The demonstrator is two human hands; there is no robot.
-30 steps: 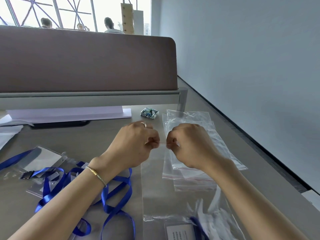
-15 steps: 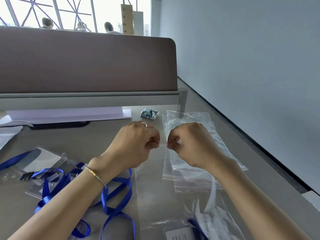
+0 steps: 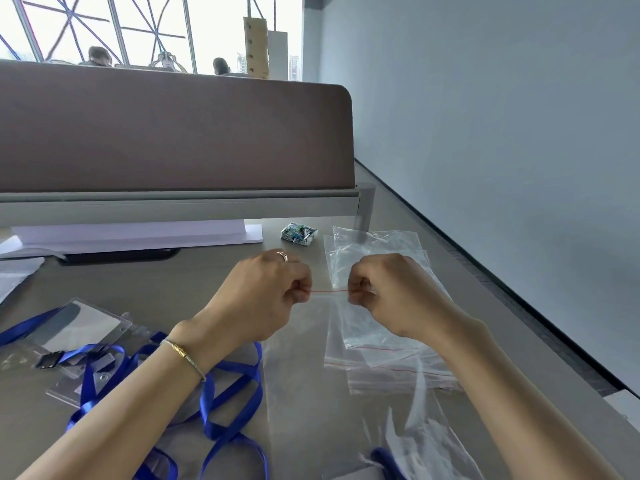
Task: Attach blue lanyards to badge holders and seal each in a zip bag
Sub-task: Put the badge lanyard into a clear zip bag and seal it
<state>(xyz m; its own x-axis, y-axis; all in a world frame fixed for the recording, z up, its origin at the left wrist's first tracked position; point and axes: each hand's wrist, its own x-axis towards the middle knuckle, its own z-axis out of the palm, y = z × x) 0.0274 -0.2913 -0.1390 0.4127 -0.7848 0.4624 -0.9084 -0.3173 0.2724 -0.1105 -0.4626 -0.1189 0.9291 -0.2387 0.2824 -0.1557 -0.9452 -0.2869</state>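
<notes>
1. Fingers of the left hand are curled in, and they pinch the left end of the red zip line on the zip bag.
2. Fingers of the right hand are curled the same way and pinch the right end of that red line. A short bit of the line shows between the two hands.
3. Held up by its top edge, the zip bag hangs down toward the grey desk. A blue strap shows inside it near the bottom.
4. Far left of the zip bag, a clear badge holder lies flat on the desk.
5. Just left of the zip bag, blue lanyards lie in loose loops, partly under the left arm.
6. Behind the zip bag, close to the brown wall of the desk, sits a small crumpled wrapper.
7. Right of the zip bag, and partly behind it, a pile of spare bags lies flat on the desk.
</notes>
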